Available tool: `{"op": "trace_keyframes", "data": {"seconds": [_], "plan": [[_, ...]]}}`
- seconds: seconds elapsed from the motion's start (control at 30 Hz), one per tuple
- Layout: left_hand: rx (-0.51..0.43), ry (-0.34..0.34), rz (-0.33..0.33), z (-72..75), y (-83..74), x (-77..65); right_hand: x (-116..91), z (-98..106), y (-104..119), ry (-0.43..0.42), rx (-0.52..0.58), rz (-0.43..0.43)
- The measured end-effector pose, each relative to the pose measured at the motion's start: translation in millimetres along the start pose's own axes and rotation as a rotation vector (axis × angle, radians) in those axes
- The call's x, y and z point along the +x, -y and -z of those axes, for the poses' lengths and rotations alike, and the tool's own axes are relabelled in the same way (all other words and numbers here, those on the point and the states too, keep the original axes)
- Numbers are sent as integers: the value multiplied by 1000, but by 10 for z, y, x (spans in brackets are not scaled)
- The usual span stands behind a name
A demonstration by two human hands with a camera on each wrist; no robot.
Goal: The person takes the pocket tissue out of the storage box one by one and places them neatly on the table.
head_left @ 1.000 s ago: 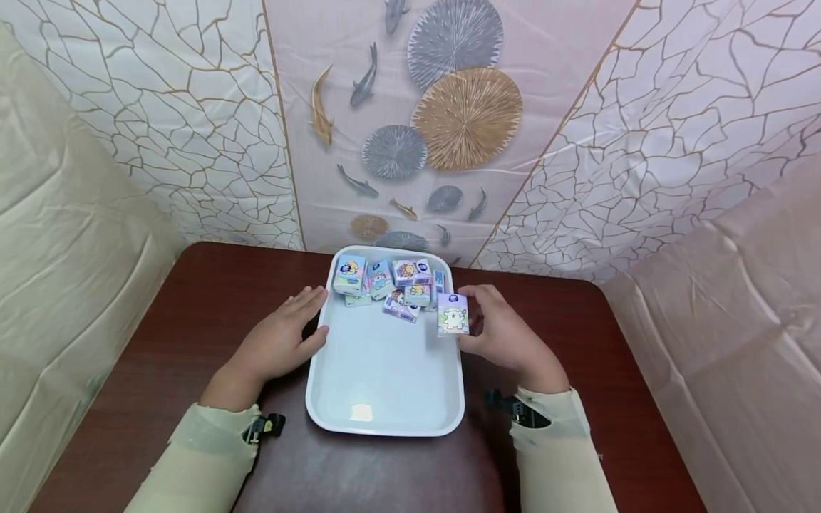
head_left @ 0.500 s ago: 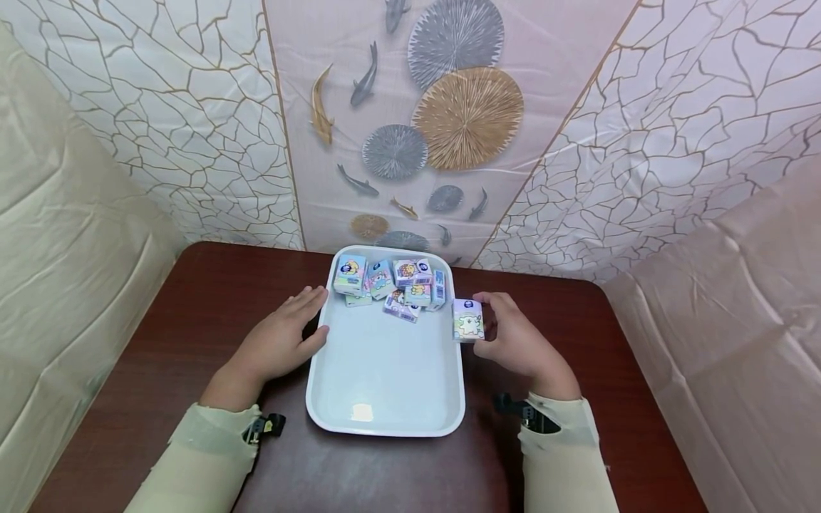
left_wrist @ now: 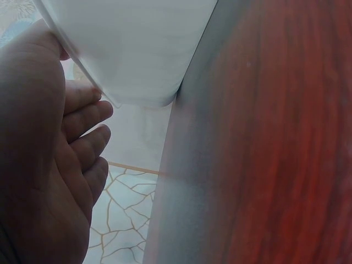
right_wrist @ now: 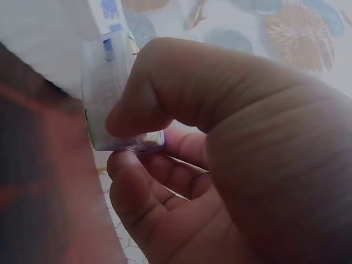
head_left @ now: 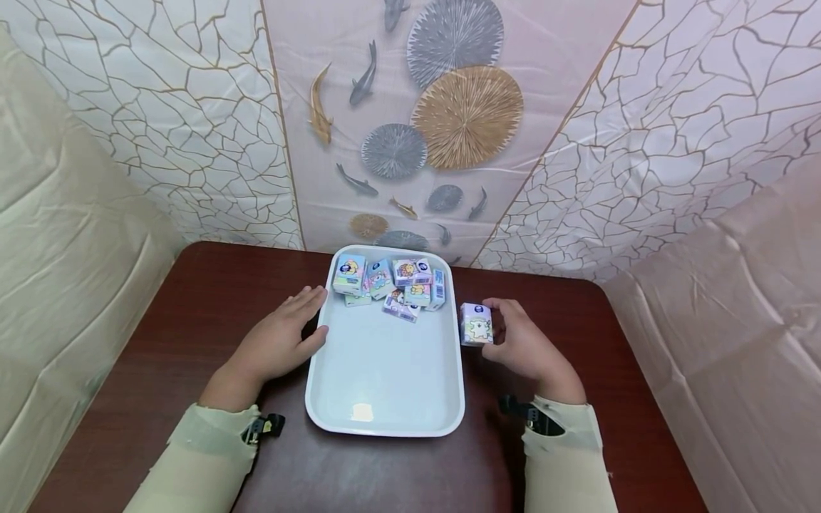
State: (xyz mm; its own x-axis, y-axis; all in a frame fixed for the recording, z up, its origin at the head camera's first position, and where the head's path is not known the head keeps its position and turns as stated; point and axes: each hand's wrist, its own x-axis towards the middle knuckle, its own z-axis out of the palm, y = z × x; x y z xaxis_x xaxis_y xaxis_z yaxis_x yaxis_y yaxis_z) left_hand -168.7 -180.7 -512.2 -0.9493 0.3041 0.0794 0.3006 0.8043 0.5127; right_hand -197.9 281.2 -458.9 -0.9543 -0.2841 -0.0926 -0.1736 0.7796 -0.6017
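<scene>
Lilac box (head_left: 477, 325) is just outside the tray (head_left: 385, 385), beside its right rim; whether its base touches the surface (head_left: 596, 342) cannot be made out. Right hand (head_left: 529, 349) pinches it between thumb and fingers from the side away from the tray. Risk, as judged: a loose or uneven pinch would let the box tip or drop, and a small swing toward the tray would knock it on the rim. If the base is not flat when the fingers part, the box probably topples. Left hand (head_left: 276, 338) rests its extended fingers against the tray's left rim, gripping nothing; a push there would likely slide the tray into the box. Obstacles: the right rim stands as a low wall between the lilac box and the small boxes (head_left: 379, 278) heaped at the tray's far end. These overlap and tilt, so pulling one could upset its neighbours, notably the blue-and-yellow box (head_left: 349, 271) raised in the far left corner. A slim blue box (head_left: 438, 287) lies close along the right rim, leaving little finger room. Patterned backdrop (head_left: 465, 117) hangs just beyond the tray's far end, limiting reach there.
</scene>
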Motion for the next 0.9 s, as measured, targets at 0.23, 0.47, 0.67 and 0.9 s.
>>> {"op": "trace_keyframes", "data": {"seconds": [0.23, 0.47, 0.67, 0.9], "plan": [[2, 4, 2, -4, 2, 4, 35, -118, -115, 40, -9, -20], [0, 5, 3, 4, -5, -2, 60, -240, -195, 67, -38, -42], [0, 9, 9, 6, -10, -4, 74, -308, -224, 88, -35, -60], [0, 12, 15, 2, -4, 0, 82, -344, -256, 99, -38, -81]]}}
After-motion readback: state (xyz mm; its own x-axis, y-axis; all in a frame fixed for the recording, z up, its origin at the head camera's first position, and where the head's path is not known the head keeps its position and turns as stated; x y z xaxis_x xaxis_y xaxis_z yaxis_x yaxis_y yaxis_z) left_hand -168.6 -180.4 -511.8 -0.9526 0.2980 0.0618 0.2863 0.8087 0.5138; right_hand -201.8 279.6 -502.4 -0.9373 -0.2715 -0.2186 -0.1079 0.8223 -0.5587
